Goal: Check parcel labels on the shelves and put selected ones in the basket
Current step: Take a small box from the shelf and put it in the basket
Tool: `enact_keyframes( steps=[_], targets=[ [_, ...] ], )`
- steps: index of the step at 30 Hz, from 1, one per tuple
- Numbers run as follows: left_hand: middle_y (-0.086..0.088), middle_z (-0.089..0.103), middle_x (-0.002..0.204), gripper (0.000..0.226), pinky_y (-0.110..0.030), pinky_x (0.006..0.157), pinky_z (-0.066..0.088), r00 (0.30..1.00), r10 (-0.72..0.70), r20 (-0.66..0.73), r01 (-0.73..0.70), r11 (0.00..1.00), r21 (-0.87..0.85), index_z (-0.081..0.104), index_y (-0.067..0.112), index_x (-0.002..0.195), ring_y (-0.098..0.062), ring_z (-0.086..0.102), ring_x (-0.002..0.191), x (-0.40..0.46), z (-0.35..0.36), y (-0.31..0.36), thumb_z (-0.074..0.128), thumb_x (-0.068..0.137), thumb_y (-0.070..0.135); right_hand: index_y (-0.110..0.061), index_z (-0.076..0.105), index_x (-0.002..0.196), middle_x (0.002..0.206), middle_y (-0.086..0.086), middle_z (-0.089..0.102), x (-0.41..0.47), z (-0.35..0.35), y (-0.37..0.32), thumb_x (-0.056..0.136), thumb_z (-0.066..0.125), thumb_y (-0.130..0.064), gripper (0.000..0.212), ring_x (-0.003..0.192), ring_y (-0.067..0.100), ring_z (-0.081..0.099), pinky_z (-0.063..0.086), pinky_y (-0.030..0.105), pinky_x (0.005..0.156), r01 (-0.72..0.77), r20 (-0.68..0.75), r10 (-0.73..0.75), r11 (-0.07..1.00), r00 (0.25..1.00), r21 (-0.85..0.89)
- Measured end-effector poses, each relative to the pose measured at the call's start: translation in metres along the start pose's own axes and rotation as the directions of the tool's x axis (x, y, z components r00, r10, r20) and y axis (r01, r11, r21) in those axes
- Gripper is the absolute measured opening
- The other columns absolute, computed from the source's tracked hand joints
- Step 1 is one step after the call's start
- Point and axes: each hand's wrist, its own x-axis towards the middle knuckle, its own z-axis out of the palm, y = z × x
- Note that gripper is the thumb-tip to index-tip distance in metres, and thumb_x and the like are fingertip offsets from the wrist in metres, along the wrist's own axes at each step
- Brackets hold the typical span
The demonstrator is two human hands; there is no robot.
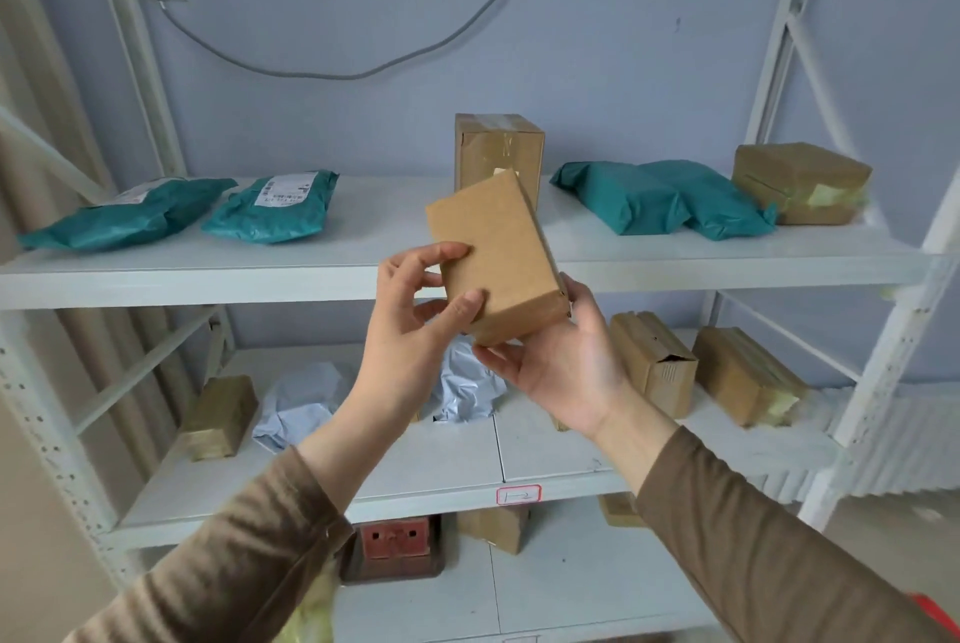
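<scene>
A small plain brown cardboard box (493, 247) is held tilted in front of the white shelves, level with the upper shelf (363, 273). My left hand (415, 320) pinches its left edge with thumb and fingers. From below and to the right, my right hand (561, 362) cups the box's lower right corner. No label shows on the face turned toward me. The basket is out of view.
The upper shelf carries two teal mailer bags with labels (272, 206), an upright taped box (498, 149), a crumpled teal bag (665, 198) and a taped box (800, 182). The middle shelf (415, 466) holds grey bags and several brown boxes. A grey cable hangs on the wall.
</scene>
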Motion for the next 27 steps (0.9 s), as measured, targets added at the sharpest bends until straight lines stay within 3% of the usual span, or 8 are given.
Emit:
enact_keyframes(
  steps=[5, 8, 10, 14, 18, 22, 24, 27],
  targets=[
    [-0.006, 0.067, 0.125, 0.043, -0.029, 0.097, 0.053, 0.946, -0.323, 0.031, 0.32, 0.915, -0.247, 0.057, 0.009, 0.132, -0.015, 0.066, 0.113, -0.008, 0.001, -0.015, 0.065, 0.1, 0.038, -0.024, 0.063, 0.132, 0.129, 0.006, 0.068, -0.006, 0.003, -0.001, 0.082, 0.068, -0.059, 0.062, 0.119, 0.022, 0.062, 0.048, 0.043, 0.104, 0.214, -0.091, -0.279, 0.875, 0.956, -0.435],
    [-0.011, 0.069, 0.137, 0.071, -0.041, 0.107, 0.05, 0.833, -0.528, 0.165, 0.549, 0.755, -0.357, 0.06, 0.014, 0.141, -0.025, 0.066, 0.127, -0.01, 0.001, -0.028, 0.064, 0.09, 0.063, -0.036, 0.057, 0.135, 0.136, -0.01, 0.055, -0.014, 0.008, 0.003, 0.077, 0.067, -0.062, 0.064, 0.124, 0.012, 0.052, 0.046, 0.03, 0.097, 0.298, 0.113, -0.578, 0.236, 0.808, -0.925],
    [-0.015, 0.068, 0.139, 0.076, -0.038, 0.101, 0.055, 0.798, -0.563, 0.216, 0.598, 0.696, -0.396, 0.062, 0.014, 0.142, -0.025, 0.067, 0.124, -0.012, 0.002, -0.03, 0.063, 0.088, 0.067, -0.034, 0.052, 0.142, 0.146, -0.007, 0.044, -0.018, 0.012, 0.007, 0.078, 0.063, -0.065, 0.073, 0.13, 0.018, 0.04, 0.043, 0.03, 0.097, 0.21, 0.292, -0.613, -0.205, 0.734, -0.956],
    [-0.014, 0.07, 0.134, 0.077, -0.035, 0.1, 0.054, 0.775, -0.574, 0.263, 0.62, 0.611, -0.492, 0.063, 0.006, 0.141, -0.026, 0.067, 0.122, -0.014, 0.006, -0.029, 0.057, 0.092, 0.065, -0.024, 0.042, 0.149, 0.158, 0.001, 0.039, -0.021, 0.015, 0.014, 0.078, 0.072, -0.06, 0.085, 0.133, 0.027, 0.04, 0.045, 0.039, 0.107, 0.123, 0.441, -0.611, -0.49, 0.657, -0.863],
    [-0.018, 0.068, 0.136, 0.063, -0.041, 0.108, 0.051, 0.845, -0.498, 0.196, 0.529, 0.723, -0.444, 0.059, 0.008, 0.142, -0.029, 0.068, 0.122, -0.014, 0.009, -0.033, 0.068, 0.095, 0.049, -0.024, 0.029, 0.156, 0.165, 0.002, 0.031, -0.018, 0.006, 0.019, 0.077, 0.079, -0.057, 0.099, 0.146, 0.026, 0.032, 0.04, 0.045, 0.115, 0.236, 0.448, -0.607, -0.399, 0.656, -0.886],
    [-0.007, 0.061, 0.139, 0.083, -0.047, 0.112, 0.049, 0.987, -0.161, -0.006, 0.158, 0.972, -0.175, 0.045, 0.019, 0.141, -0.023, 0.061, 0.131, -0.014, 0.001, -0.049, 0.088, 0.072, 0.036, -0.035, 0.024, 0.158, 0.159, -0.019, 0.031, -0.023, -0.009, 0.029, 0.079, 0.054, -0.084, 0.098, 0.148, 0.001, 0.027, 0.032, 0.023, 0.117, 0.39, 0.25, -0.578, 0.13, 0.777, -0.911],
    [0.0, 0.052, 0.145, 0.089, -0.047, 0.119, 0.041, 1.0, 0.025, 0.012, -0.025, 1.0, 0.003, 0.039, 0.022, 0.145, -0.02, 0.052, 0.139, -0.015, -0.005, -0.056, 0.089, 0.073, 0.032, -0.039, 0.029, 0.155, 0.156, -0.025, 0.035, -0.022, -0.015, 0.031, 0.08, 0.038, -0.091, 0.092, 0.145, -0.005, 0.031, 0.031, 0.028, 0.119, 0.39, 0.126, -0.568, 0.372, 0.813, -0.843],
    [0.003, 0.047, 0.148, 0.091, -0.038, 0.121, 0.037, 0.99, 0.115, 0.087, -0.124, 0.986, 0.108, 0.036, 0.021, 0.149, -0.021, 0.047, 0.142, -0.015, -0.009, -0.063, 0.088, 0.075, 0.03, -0.031, 0.035, 0.153, 0.155, -0.016, 0.043, -0.015, -0.025, 0.03, 0.083, 0.037, -0.089, 0.091, 0.142, -0.001, 0.041, 0.038, 0.031, 0.116, 0.38, 0.052, -0.557, 0.492, 0.829, -0.783]
  ],
)
